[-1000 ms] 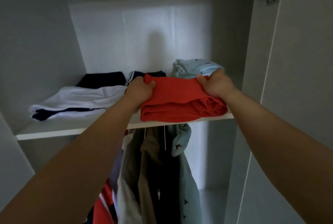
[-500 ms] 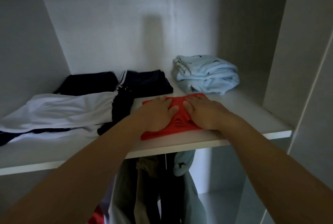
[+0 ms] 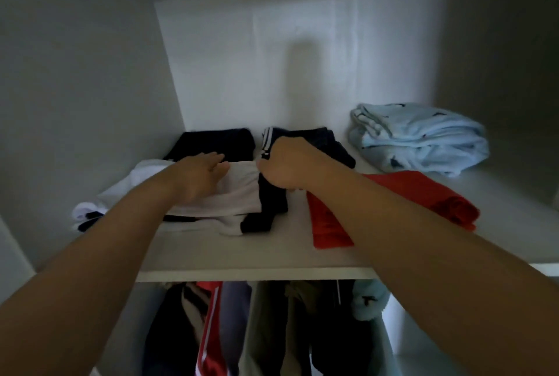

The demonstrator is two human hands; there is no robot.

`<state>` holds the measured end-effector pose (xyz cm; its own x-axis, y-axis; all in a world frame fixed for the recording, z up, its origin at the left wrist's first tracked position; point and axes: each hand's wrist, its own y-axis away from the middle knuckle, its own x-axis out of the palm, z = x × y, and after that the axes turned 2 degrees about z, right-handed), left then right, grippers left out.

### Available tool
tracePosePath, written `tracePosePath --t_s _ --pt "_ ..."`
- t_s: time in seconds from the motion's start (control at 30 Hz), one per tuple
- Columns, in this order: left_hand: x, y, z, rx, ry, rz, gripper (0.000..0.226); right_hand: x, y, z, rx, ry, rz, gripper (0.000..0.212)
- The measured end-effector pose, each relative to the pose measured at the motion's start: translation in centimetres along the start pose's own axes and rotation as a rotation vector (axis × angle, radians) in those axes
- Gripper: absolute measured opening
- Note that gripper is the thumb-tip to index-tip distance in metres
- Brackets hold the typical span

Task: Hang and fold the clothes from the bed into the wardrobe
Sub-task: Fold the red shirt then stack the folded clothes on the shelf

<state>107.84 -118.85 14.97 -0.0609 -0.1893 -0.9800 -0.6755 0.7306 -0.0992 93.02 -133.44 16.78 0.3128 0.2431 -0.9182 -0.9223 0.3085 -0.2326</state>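
Observation:
A folded red garment (image 3: pixel 423 194) lies on the white wardrobe shelf (image 3: pixel 257 257), right of centre, with my right forearm crossing over it. My left hand (image 3: pixel 199 174) rests flat, fingers straight, on a white and navy garment (image 3: pixel 223 197) at the shelf's left. My right hand (image 3: pixel 290 164) is curled and grips the dark navy part of that clothing (image 3: pixel 270 203) beside the white fabric. A folded light blue garment (image 3: pixel 420 136) sits at the back right of the shelf.
Two dark navy folded pieces (image 3: pixel 217 141) lie against the back wall. Below the shelf hang several garments (image 3: pixel 257 327), among them a red striped one and a light blue one. Grey wardrobe walls close in on both sides.
Both hands left the red garment, which now lies on the shelf, and moved left to the white and navy clothing. The right hand closed on the dark fabric.

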Motion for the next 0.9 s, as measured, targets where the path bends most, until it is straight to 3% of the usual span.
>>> tracePosePath --t_s 0.13,0.27,0.37,0.5,0.57,0.67,0.8,0.9 --pt "-0.2 0.4 4.4 -0.089 -0.078 -0.001 0.053 3.3 -4.3 0.8 0.125 0.077 0.107 0.024" --pt "0.5 0.1 6.9 -0.075 -0.018 0.006 0.052 4.3 -5.9 0.1 0.254 0.225 0.298 0.054" --pt "2.6 -0.3 7.9 -0.111 0.082 0.117 0.052 4.2 -6.1 0.0 0.257 0.22 0.393 0.058" --pt "3.1 -0.4 8.1 -0.113 0.199 0.13 0.048 3.1 -5.1 1.3 0.302 -0.153 0.349 0.046" --pt "3.0 -0.8 8.2 -0.018 0.113 0.141 0.057 3.0 -5.0 1.2 0.434 -0.451 0.31 0.042" --pt "2.4 -1.3 8.3 -0.053 0.095 0.189 0.074 3.0 -5.1 0.8 0.673 -0.816 0.278 0.031" --pt "0.6 -1.4 8.5 0.019 -0.068 0.283 0.105 3.2 -5.4 0.7 0.702 -1.051 0.272 0.022" --pt "-0.5 -1.6 8.6 0.058 -0.066 0.309 0.111 3.5 -5.3 0.7 0.645 -1.09 0.206 0.02"
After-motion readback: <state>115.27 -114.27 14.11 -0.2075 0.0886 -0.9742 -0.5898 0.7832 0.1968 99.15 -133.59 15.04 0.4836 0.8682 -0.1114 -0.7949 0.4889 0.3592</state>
